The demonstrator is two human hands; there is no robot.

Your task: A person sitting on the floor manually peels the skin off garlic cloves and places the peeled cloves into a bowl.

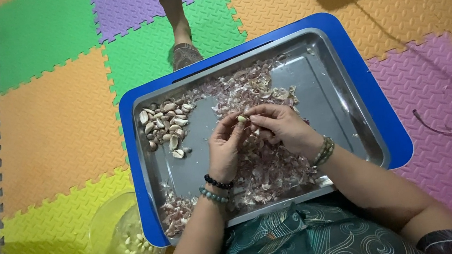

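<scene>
Garlic clove (242, 118) pinched between fingers of left hand (224, 148) and right hand (284, 126), over tray (325, 70) of skins (267, 165). Peeling step; next, careful pulling of skin.

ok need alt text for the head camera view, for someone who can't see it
Two bare hands, left hand and right hand, pinch one small pale garlic clove between their fingertips over a shiny rectangular metal tray strewn with purplish papery skins. Unpeeled cloves lie piled at the tray's left; a clear glass bowl of peeled cloves sits on colourful foam mats.
</scene>
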